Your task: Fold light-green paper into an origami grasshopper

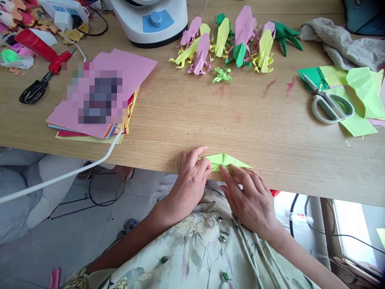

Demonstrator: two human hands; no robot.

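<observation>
A folded light green paper lies at the front edge of the wooden table, long and pointed at its right end. My left hand is on its left end, with the thumb and curled fingers pressed together on the paper. My right hand rests at its lower right edge, fingers spread and fingertips touching the paper. Part of the left end is hidden under my left fingers.
Pink, yellow and green paper figures stand at the back. Grey-handled scissors lie on green paper scraps at the right. A pink-topped paper stack, a white cable and a red glue gun are at the left.
</observation>
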